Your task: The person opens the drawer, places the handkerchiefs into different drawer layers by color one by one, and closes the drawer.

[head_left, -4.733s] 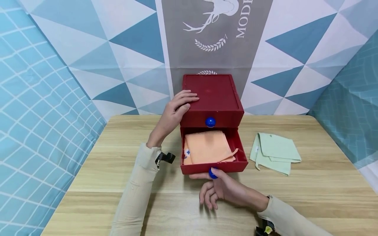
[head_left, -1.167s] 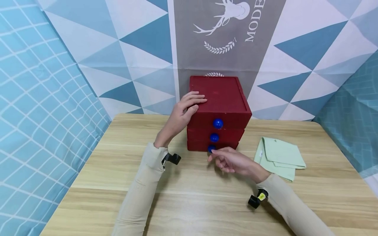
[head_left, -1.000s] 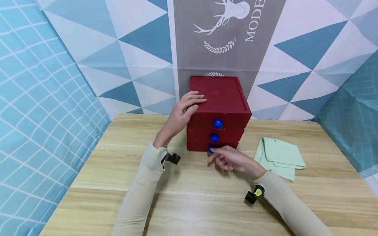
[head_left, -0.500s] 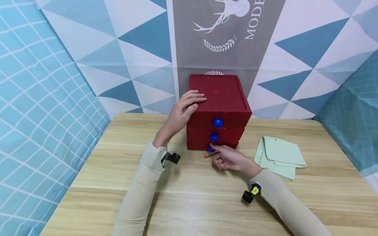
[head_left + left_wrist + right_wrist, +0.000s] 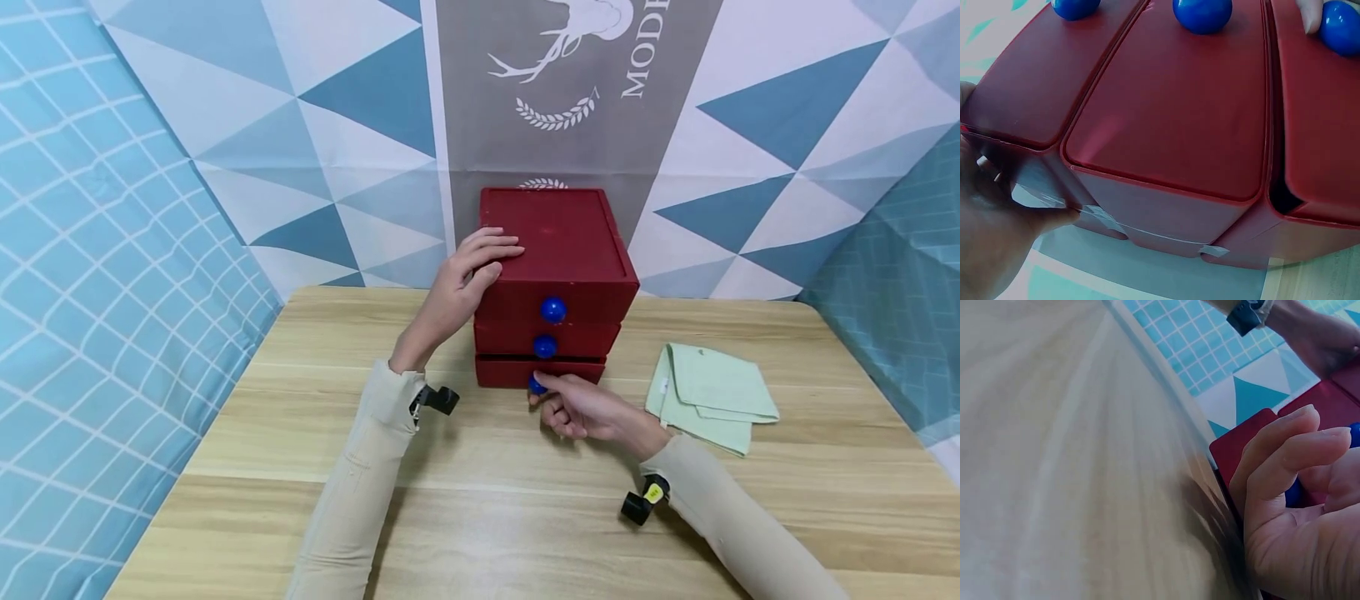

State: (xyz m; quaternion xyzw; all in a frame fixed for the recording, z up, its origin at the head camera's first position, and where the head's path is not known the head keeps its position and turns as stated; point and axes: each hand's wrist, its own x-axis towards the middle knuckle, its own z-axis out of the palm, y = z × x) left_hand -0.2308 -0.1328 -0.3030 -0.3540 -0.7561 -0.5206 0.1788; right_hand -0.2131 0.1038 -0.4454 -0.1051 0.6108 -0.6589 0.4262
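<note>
A red cabinet [image 5: 551,237] with three stacked drawers stands at the back of the table. My left hand [image 5: 450,296] rests on its top left edge, fingers lying over the top and thumb by the front corner. In the left wrist view that thumb lies along the cabinet's side. Low at the front, my right hand [image 5: 588,408] pinches the bottom drawer's blue knob [image 5: 537,384] with thumb and index finger. That bottom drawer [image 5: 498,372] stands slightly out, a dark gap above it. Upper [image 5: 553,310] and middle [image 5: 545,346] knobs sit on closed drawers.
A folded light green cloth [image 5: 720,392] lies on the wooden table [image 5: 465,517], right of the cabinet and beyond the right wrist. Patterned curtains [image 5: 360,150] hang behind and to the sides.
Earlier a drawer under the top one stood pulled out with a folded orange cloth inside; it is now closed. My right hand has since taken the bottom knob and drawn that drawer slightly out.
</note>
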